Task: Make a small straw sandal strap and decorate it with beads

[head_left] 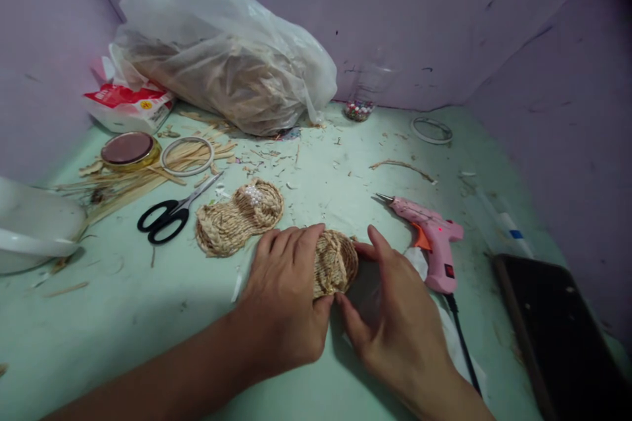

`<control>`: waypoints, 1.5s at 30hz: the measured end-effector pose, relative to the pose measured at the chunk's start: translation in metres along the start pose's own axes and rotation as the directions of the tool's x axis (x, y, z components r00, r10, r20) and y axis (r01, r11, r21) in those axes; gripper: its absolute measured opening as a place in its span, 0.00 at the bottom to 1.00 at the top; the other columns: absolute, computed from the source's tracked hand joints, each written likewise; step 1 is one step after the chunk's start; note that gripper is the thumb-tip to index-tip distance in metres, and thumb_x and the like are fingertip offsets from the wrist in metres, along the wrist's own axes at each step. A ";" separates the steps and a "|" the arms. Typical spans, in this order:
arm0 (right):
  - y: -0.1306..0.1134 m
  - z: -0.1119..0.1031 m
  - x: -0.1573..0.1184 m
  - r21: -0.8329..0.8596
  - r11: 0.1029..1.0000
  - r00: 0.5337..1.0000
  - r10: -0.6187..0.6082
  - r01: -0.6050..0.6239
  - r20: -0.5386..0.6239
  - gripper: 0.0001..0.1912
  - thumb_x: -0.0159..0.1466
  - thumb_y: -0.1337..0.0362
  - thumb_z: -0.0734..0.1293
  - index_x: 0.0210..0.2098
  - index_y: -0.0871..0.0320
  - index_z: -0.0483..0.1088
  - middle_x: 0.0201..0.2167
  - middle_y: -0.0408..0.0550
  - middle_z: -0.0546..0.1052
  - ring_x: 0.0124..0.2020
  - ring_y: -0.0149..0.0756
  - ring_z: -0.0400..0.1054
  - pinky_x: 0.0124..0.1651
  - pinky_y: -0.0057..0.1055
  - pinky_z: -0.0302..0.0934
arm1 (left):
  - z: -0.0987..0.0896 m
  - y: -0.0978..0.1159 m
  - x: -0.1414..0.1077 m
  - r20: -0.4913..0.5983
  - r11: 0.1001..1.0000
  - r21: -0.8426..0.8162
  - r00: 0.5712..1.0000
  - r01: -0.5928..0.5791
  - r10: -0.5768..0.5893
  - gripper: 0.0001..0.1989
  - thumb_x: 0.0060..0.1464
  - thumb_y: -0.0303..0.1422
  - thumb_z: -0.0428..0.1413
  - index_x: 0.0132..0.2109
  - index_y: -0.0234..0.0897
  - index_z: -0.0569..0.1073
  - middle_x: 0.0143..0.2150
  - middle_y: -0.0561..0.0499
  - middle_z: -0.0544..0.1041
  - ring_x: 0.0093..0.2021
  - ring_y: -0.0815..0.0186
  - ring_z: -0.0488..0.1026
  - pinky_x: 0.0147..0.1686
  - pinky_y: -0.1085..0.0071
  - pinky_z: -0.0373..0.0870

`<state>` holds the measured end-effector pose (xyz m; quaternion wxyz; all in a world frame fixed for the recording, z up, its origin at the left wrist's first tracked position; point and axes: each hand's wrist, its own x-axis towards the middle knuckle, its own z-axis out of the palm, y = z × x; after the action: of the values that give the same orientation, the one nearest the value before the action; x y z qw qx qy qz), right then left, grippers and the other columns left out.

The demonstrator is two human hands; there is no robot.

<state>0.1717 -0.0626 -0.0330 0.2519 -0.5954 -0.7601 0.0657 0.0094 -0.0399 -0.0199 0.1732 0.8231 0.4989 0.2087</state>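
My left hand is closed over one end of a small woven straw slipper, with its fingers across the top and its thumb at the near edge. At the slipper's right end, my right hand grips the rim between thumb and fingertips. My palm and fingers hide the slipper's left part. A matching woven straw slipper, with white pearl-like beads on its band, lies just beyond my left hand. To the right of my right hand, a pink glue gun rests on its side, its red light lit.
Black-handled scissors lie left, near a tape ring, a round tin and straw strips. Behind are a plastic bag and a clear cup holding beads. A phone lies right; a white container stands left.
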 end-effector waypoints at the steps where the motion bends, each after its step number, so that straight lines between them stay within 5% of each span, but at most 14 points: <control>1: 0.000 0.000 0.000 0.000 1.000 1.000 0.005 -0.005 0.002 0.40 0.54 0.62 0.64 0.62 0.65 0.46 0.46 0.61 0.72 0.45 0.53 0.68 0.47 0.56 0.61 | 0.000 0.000 0.000 -0.003 1.000 0.004 1.000 0.001 -0.001 0.32 0.46 0.30 0.55 0.57 0.28 0.53 0.52 0.38 0.66 0.52 0.53 0.61 0.54 0.52 0.54; 45: 0.002 -0.001 0.002 0.035 0.996 0.996 0.077 -0.079 0.053 0.38 0.54 0.64 0.65 0.61 0.63 0.48 0.45 0.59 0.73 0.44 0.52 0.66 0.44 0.50 0.64 | 0.007 -0.003 0.000 -0.044 1.000 0.030 0.999 -0.006 0.007 0.38 0.42 0.28 0.55 0.60 0.31 0.49 0.54 0.39 0.65 0.54 0.51 0.61 0.56 0.51 0.53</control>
<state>0.1740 -0.0606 -0.0321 0.2404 -0.6181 -0.7410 0.1047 0.0108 -0.0396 -0.0270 0.1491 0.8225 0.5030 0.2197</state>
